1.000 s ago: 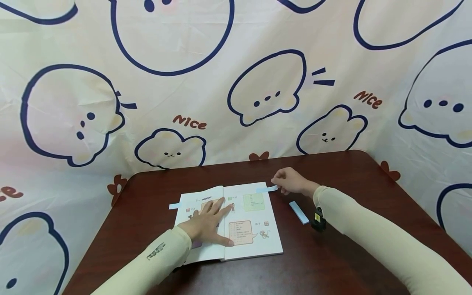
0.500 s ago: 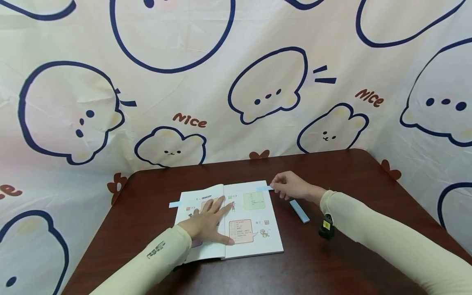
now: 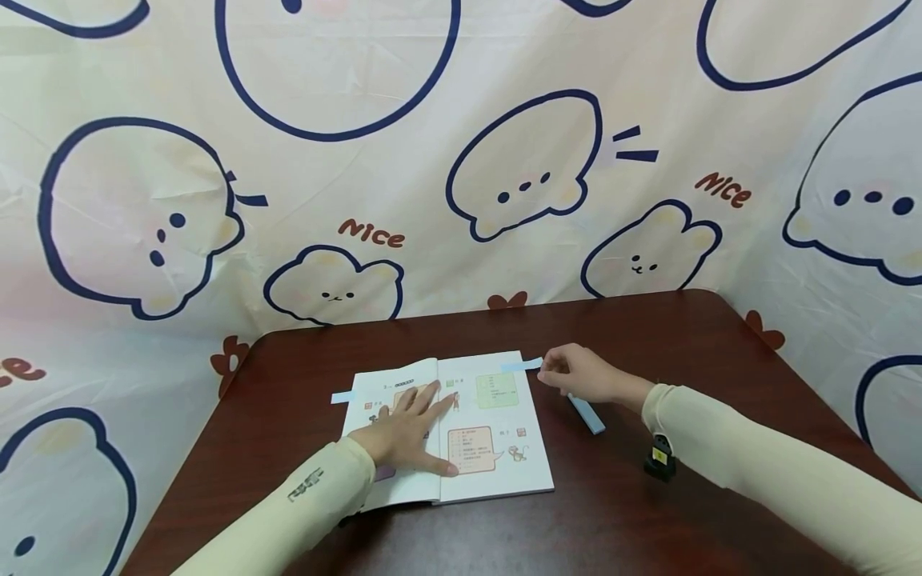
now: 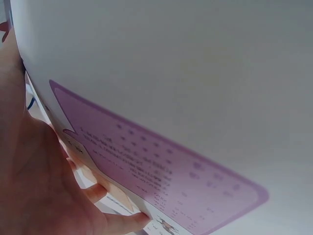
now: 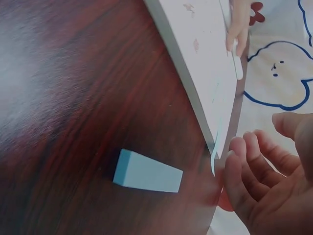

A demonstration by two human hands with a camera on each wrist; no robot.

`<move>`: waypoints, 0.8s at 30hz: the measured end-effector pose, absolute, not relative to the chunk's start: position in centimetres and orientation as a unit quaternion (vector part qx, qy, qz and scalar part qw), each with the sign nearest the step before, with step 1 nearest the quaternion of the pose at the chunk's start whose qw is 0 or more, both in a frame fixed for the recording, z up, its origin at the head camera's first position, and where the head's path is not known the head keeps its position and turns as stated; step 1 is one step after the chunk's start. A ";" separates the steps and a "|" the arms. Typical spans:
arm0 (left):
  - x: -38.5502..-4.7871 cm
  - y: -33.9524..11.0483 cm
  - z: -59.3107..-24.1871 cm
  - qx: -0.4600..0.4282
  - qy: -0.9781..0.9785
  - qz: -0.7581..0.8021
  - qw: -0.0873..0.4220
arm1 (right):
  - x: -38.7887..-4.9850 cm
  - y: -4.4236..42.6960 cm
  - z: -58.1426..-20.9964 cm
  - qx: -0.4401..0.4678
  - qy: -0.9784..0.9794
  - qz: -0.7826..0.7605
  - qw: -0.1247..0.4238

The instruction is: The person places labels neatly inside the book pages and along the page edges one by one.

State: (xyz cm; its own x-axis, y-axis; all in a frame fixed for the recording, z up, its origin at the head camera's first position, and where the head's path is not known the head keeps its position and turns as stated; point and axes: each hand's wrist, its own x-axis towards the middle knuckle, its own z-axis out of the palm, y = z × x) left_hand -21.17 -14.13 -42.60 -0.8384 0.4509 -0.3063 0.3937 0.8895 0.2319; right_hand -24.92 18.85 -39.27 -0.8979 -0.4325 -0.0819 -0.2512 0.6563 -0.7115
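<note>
An open book (image 3: 533, 472) with printed pages lies on the table. My left hand (image 3: 406, 438) rests across it with fingers spread, over the left page and the fold; the left wrist view shows a page with a purple text box (image 4: 146, 152). A light-blue sticky note (image 3: 531, 364) projects from the right page's upper edge, its free end slightly bent. Just right of it is my right hand (image 3: 589, 376). In the right wrist view that hand (image 5: 274, 181) has thumb and fingers apart, loosely bent, holding nothing. Below it lies a blue pad of sticky notes (image 5: 151, 174).
Another light-blue sticky note (image 3: 340, 397) stands out from the book's left edge. The dark wooden table (image 3: 461, 544) extends around the book. Behind it hangs a cartoon-printed cloth (image 3: 432, 176). A small black device (image 3: 659, 460) sits at my right wrist.
My right hand has drawn away rightward from the end of the right sticky note, now partly covering the blue pad from above. The left hand stays on the book.
</note>
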 end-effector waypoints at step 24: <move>-21.5 -14.2 -42.7 0.223 0.956 0.074 0.177 | -23.4 24.0 -40.4 -0.196 0.924 -0.318 0.077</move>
